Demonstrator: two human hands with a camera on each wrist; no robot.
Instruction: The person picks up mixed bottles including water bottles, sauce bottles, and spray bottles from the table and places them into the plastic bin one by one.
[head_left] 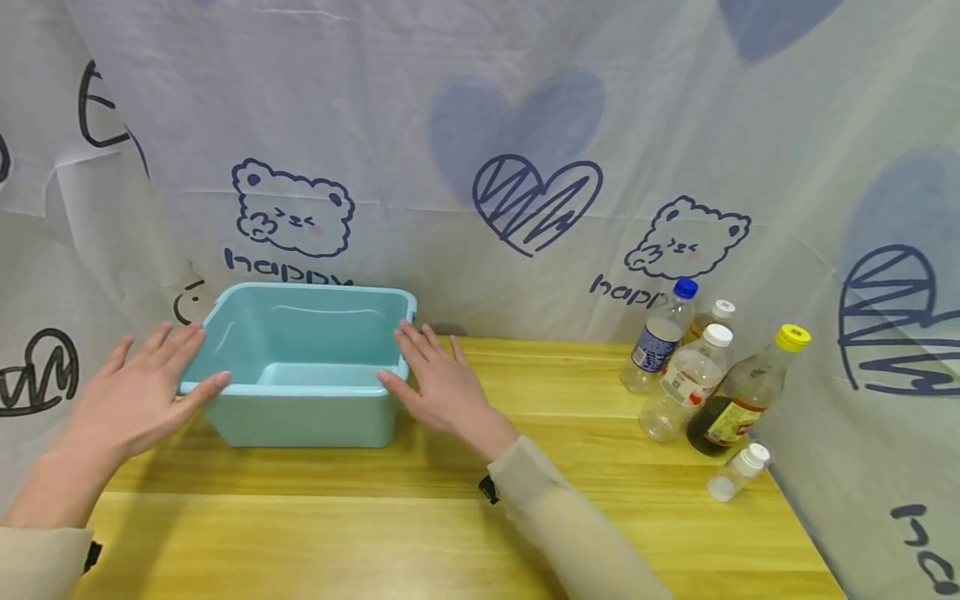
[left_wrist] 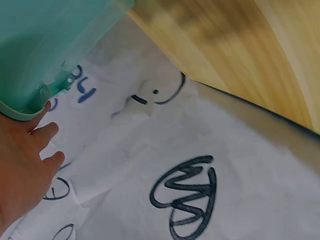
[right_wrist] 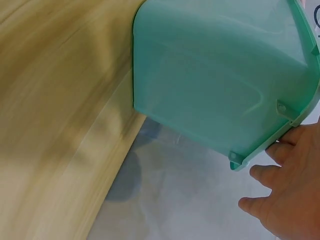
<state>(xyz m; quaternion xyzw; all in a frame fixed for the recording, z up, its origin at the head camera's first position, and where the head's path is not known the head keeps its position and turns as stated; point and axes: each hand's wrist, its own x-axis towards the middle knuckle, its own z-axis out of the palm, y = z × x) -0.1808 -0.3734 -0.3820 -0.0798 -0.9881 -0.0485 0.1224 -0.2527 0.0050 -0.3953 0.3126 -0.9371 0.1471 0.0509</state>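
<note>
A teal plastic basin (head_left: pixel 300 421) with nothing visible inside stands on the wooden table, towards the left and close to the back cloth. At its left end, my left hand (head_left: pixel 142 387) lies against the rim with fingers spread and extended, the thumb by the front corner. My right hand (head_left: pixel 446 383) touches the right rim in the same way, fingers pointing towards the back. In the left wrist view, the basin's rim (left_wrist: pixel 20 116) meets the base of my fingers. The right wrist view shows the basin's outer side (right_wrist: pixel 215 75) above the table, my fingertips at its rim.
To the right stand a blue-capped bottle (head_left: pixel 652 350), white-capped clear bottle (head_left: pixel 686 387), yellow-capped bottle of dark liquid (head_left: pixel 738 408) and small white-capped bottle (head_left: pixel 737 473). Another white-capped bottle (head_left: pixel 722 310) is partly hidden behind. A printed white cloth (head_left: pixel 420 167) hangs behind the table (head_left: pixel 337 533).
</note>
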